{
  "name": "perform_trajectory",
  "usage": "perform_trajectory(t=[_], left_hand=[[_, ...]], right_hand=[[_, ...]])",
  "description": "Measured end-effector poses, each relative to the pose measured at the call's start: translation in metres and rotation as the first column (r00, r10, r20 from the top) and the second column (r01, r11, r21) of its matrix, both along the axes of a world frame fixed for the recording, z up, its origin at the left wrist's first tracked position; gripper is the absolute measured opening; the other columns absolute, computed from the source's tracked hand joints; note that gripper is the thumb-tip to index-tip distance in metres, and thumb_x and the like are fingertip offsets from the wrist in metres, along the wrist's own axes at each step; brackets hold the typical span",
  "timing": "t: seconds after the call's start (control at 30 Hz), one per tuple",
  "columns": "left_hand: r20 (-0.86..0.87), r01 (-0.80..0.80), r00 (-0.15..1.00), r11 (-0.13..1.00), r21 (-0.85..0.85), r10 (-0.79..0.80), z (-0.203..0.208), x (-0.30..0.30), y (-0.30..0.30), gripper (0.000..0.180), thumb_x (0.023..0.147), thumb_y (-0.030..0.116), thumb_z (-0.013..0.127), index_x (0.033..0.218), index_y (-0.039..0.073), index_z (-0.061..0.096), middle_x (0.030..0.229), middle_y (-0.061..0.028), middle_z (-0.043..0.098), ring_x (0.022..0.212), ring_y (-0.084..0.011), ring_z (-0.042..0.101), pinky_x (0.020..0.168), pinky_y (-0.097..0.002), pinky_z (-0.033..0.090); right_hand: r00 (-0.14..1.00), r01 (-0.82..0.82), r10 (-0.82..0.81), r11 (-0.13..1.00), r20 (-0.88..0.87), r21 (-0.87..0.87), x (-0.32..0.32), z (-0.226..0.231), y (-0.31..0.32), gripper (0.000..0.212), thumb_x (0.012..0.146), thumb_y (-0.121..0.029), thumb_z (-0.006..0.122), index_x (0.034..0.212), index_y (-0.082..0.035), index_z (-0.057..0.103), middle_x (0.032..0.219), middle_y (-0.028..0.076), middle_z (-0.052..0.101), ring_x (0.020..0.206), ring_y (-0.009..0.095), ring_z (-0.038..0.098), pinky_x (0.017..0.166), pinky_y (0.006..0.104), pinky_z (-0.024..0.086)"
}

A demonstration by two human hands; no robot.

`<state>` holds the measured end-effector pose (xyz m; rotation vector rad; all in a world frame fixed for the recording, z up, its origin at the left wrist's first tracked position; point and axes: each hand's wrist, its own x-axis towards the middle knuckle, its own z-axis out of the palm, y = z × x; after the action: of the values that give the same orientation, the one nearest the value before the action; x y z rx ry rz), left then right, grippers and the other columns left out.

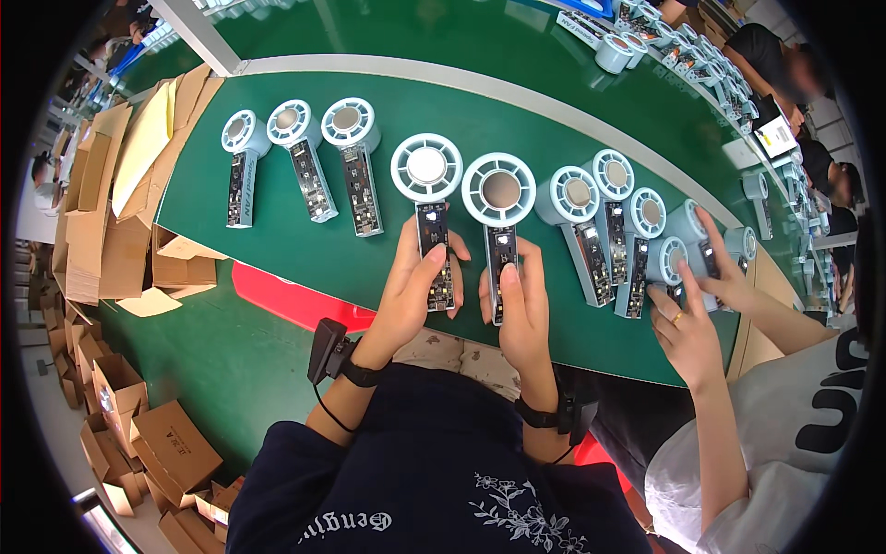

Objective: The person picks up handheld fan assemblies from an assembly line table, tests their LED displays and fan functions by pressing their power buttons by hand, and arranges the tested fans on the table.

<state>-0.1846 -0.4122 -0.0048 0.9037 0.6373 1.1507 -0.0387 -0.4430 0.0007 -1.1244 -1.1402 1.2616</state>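
Observation:
In my left hand is a pale blue handheld fan, its round slotted head pointing away from me. My fingers wrap its handle, where a dark circuit board lies exposed, and the thumb rests on the board. A second handheld fan is in my right hand, gripped the same way with the thumb on its board. The two fans are side by side, heads close together, above the green table. Both heads have a round silvery centre.
Three similar fans lie at the far left of the table. Several more lie to my right, where a co-worker's hands reach among them. Cardboard boxes stand left of the table. A red stool shows below the edge.

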Motion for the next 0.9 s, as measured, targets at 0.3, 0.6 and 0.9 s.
perform_trajectory(t=[0.3, 0.6, 0.9], left_hand=[[-0.012, 0.011, 1.000, 1.000, 0.014, -0.011, 0.0023, 0.0000, -0.0012, 0.041, 0.099, 0.018, 0.035, 0.136, 0.004, 0.023, 0.099, -0.0130, 0.050, 0.058, -0.0130, 0.054, 0.044, -0.0236, 0.044], [-0.050, -0.029, 0.998, 0.999, 0.039, 0.031, 0.0043, 0.0008, -0.0012, 0.039, 0.100, 0.024, 0.033, 0.133, 0.003, 0.027, 0.092, -0.0117, 0.052, 0.054, -0.0123, 0.053, 0.043, -0.0229, 0.043], [-0.016, -0.091, 0.996, 0.994, 0.056, 0.092, 0.0006, 0.0036, -0.0013, 0.039, 0.101, 0.025, 0.032, 0.132, 0.003, 0.028, 0.088, -0.0111, 0.053, 0.053, -0.0126, 0.052, 0.043, -0.0228, 0.043]], right_hand=[[1.000, 0.013, -0.012, 1.000, -0.025, 0.004, -0.0009, 0.0023, 0.0003, 0.034, 0.101, -0.027, 0.032, 0.120, 0.000, 0.039, 0.073, 0.004, 0.052, 0.053, 0.006, 0.044, 0.047, 0.0186, 0.034], [1.000, 0.017, -0.017, 0.998, 0.004, 0.068, 0.0000, -0.0006, 0.0027, 0.036, 0.102, -0.031, 0.029, 0.118, -0.001, 0.041, 0.070, 0.003, 0.051, 0.052, 0.005, 0.043, 0.046, 0.0179, 0.032], [0.995, 0.049, -0.055, 0.996, 0.086, 0.070, -0.0050, 0.0002, 0.0007, 0.034, 0.101, -0.030, 0.034, 0.116, -0.001, 0.042, 0.067, 0.003, 0.051, 0.052, 0.005, 0.043, 0.046, 0.0178, 0.032]])
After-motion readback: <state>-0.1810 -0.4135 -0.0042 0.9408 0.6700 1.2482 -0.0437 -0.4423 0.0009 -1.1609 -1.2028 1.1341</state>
